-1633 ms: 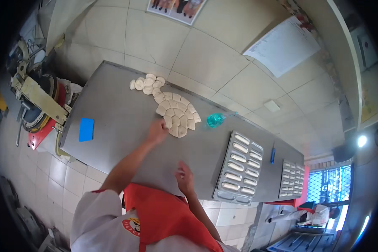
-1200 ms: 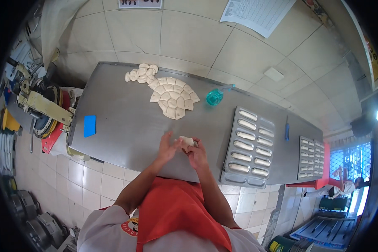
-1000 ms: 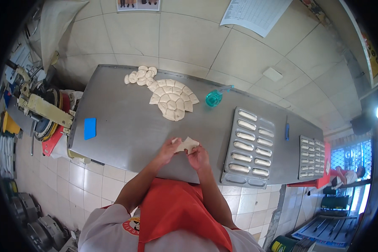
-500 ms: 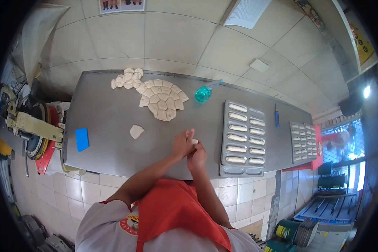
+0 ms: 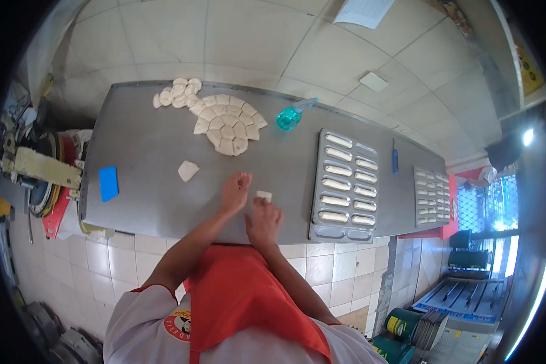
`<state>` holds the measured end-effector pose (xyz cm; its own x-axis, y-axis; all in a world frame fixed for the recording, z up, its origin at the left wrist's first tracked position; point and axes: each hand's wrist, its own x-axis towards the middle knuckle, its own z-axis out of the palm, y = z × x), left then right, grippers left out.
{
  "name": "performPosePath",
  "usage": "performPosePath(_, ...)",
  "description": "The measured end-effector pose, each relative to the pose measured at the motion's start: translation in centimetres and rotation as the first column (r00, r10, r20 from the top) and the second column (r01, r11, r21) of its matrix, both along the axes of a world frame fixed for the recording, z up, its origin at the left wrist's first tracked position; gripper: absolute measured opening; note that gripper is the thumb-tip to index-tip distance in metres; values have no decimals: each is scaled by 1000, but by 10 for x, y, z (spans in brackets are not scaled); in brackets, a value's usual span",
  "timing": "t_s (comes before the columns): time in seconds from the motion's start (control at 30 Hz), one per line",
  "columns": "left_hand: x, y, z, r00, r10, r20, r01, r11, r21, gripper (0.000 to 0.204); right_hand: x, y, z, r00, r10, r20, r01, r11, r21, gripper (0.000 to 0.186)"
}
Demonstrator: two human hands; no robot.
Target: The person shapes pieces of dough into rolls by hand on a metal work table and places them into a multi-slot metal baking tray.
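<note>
A small pale dough piece (image 5: 264, 195) is at the fingertips of my right hand (image 5: 264, 222), over the near part of the steel table. That hand is palm down, slightly blurred, its thumb apart from the fingers, which touch the dough's near edge. My left hand (image 5: 236, 193) is just left of it, fingers curled in and nothing visible in them. Farther left a loose flat piece of dough (image 5: 188, 170) lies alone. Beyond my hands is a large dough slab (image 5: 229, 124) scored into many pieces, with a cluster of rounded dough pieces (image 5: 178, 93) against its far left.
A moulded metal tray (image 5: 313, 227) with several dough logs stands right of my hands; a second tray (image 5: 432, 197) is at the far right. A green spray bottle (image 5: 289, 117), a blue scraper (image 5: 108, 184) and a blue-handled tool (image 5: 395, 159) lie around the table (image 5: 145, 209).
My hands have parted, the left one moving left and the right one now lower over the table. The dough that was between them is now at my right fingertips. The view has shifted slightly.
</note>
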<state>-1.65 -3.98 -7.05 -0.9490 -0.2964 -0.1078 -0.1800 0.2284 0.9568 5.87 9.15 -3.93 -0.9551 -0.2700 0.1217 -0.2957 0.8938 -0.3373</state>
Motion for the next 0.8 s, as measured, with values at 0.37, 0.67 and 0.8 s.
performPosePath(0.37,96,0,-65,810,-561,-173,407,749,-523,48,-4,34,-63,946,261,193,-243,964,-110,43)
performPosePath(0.67,97,5,-53,779,-612,132,466,426,-776,52,12,35,-80,933,305,190,-343,913,219,50)
performPosePath(0.8,21,13,18,373,-507,777,912,353,-207,39,-36,52,-59,734,294,612,-421,904,70,56)
